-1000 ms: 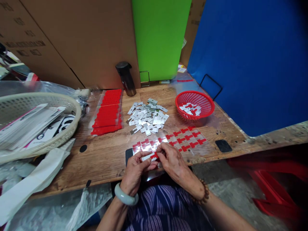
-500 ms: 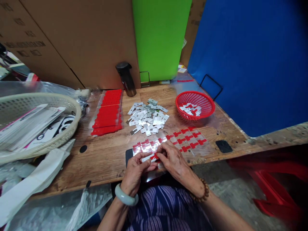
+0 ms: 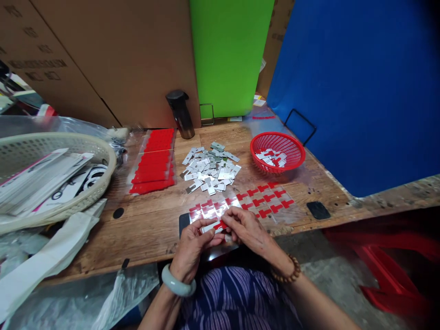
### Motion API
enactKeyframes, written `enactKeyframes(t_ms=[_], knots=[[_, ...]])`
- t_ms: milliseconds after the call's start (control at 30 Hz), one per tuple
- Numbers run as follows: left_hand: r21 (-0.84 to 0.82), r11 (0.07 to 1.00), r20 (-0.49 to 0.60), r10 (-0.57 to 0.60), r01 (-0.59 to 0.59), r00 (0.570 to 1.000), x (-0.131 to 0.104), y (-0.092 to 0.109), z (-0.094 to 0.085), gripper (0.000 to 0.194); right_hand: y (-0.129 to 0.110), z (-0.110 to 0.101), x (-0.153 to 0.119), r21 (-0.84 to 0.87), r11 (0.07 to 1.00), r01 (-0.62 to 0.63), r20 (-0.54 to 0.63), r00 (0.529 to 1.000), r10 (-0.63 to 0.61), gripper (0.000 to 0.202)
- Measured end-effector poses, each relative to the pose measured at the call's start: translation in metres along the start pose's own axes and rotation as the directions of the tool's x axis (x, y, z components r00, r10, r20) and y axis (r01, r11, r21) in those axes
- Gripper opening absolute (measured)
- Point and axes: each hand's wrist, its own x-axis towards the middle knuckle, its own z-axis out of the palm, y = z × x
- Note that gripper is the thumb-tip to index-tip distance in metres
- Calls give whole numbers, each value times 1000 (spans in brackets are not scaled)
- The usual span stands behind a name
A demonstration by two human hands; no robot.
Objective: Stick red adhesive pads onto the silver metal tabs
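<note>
Okay so compared with half a second ago, the main change is at the right hand (image 3: 249, 229): its fingers have shifted a little and more of the red piece (image 3: 221, 225) shows, with the curled lower fingers peeking out underneath. The left hand (image 3: 192, 238) is in pretty much the same spot, and the silver plate (image 3: 209, 227) is still in it, pinched between thumb and fingers, out in front of the body near the table's front edge. Right fingertips are bunched up against the red piece at the plate's right end, but I honestly can't tell if they're gripping it or just pressing. Both hands sit at the near side of the clear sheet (image 3: 268, 211) with its rows of red T-shapes, partly over it. As for edges, the wooden table (image 3: 147, 231) has its front edge running right by the hands, then angling up to the right past a black pad (image 3: 318, 210). Wood grain shows in a wide strip from the left hand over to the white basket (image 3: 112, 167), below the stack of red sheets (image 3: 154, 160). There's a narrower strip of wood between the loose silver plates (image 3: 211, 168) and the red basket (image 3: 301, 153). At the back, a dark bottle (image 3: 182, 117) stands by the cardboard (image 3: 120, 55), next to the green panel (image 3: 228, 55), and the blue panel (image 3: 343, 91) borders the right side.
</note>
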Motion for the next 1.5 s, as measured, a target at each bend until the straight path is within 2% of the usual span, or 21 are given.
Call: enactKeyframes(t_ms=[133,267,467,700,867,1133,1200,1233,1300,1367,1400,1433,1500], knots=[[14,1000,10,6,-7,1000,-1,0,-1,26,8,4,6,142,986,-89,76,994,79,23],[7,1000,8,2,-2,1000,-1,1,-1,27,8,2,7,234,964,-123,122,988,97,26],[22,1000,21,4,-4,1000,-2,1,1,33,6,0,4,208,972,-104,141,987,76,30],[84,994,-8,77,-76,997,3,-3,4,31,8,1,5,228,968,-108,148,986,76,30],[99,992,-3,79,-78,997,3,1,2,28,10,3,6,247,958,-147,212,973,94,29],[19,992,109,122,-125,987,3,1,5,42,-2,-8,6,230,951,-206,271,952,141,31],[-15,989,88,149,-149,985,6,-1,2,48,-5,-19,9,253,947,-198,224,964,142,32],[-25,986,65,166,-165,984,8,-2,1,49,-7,-27,11,288,942,-171,159,979,129,32],[-43,982,16,187,-186,982,12,-4,-2,48,-13,-46,18,415,909,-46,-59,995,77,31],[-66,982,-17,175,-175,984,15,-4,-5,46,-21,-65,26,548,823,148,-302,953,30,29],[-75,983,-27,163,-165,986,16,-4,-6,45,-26,-72,30,580,785,217,-373,928,19,29],[-83,984,-32,152,-154,988,17,-5,-7,45,-29,-77,35,587,769,254,-410,912,12,29],[-89,986,-32,139,-141,990,20,-5,-8,46,-32,-80,45,560,795,234,-391,921,4,30]])
